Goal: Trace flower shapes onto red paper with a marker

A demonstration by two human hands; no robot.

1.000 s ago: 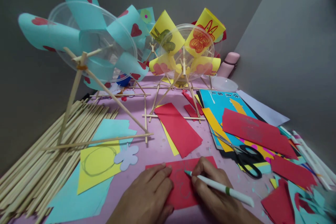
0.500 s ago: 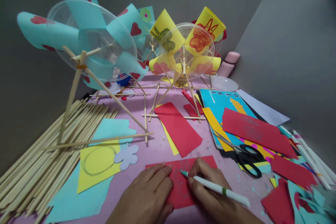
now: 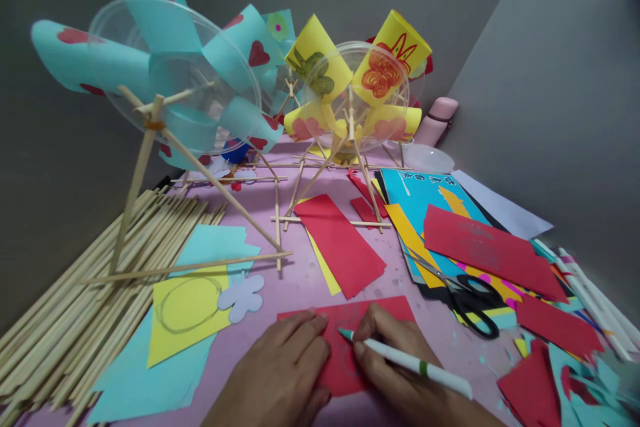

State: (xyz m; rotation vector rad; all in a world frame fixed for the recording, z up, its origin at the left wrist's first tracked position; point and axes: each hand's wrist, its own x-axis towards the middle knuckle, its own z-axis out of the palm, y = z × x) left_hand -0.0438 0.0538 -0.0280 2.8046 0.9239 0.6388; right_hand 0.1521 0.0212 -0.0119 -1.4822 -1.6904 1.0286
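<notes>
A red paper rectangle lies flat on the pink tabletop in front of me, with faint rounded drawn lines on it. My left hand rests flat on its left part, fingers stretched out. In my right hand is a white marker with a green band, held in a writing grip. Its green tip touches or nearly touches the paper between my two hands. Part of the drawing is hidden behind my right fingers. Just beyond lie another red strip and a yellow one.
Black-handled scissors lie at right among paper scraps and markers. A bundle of wooden sticks fills the left, beside a yellow sheet with a drawn circle. Blue and yellow paper wheels on stick frames stand behind.
The marker tip has shifted slightly left and down on the red paper, with my right hand moving along. My left hand has stayed in place.
</notes>
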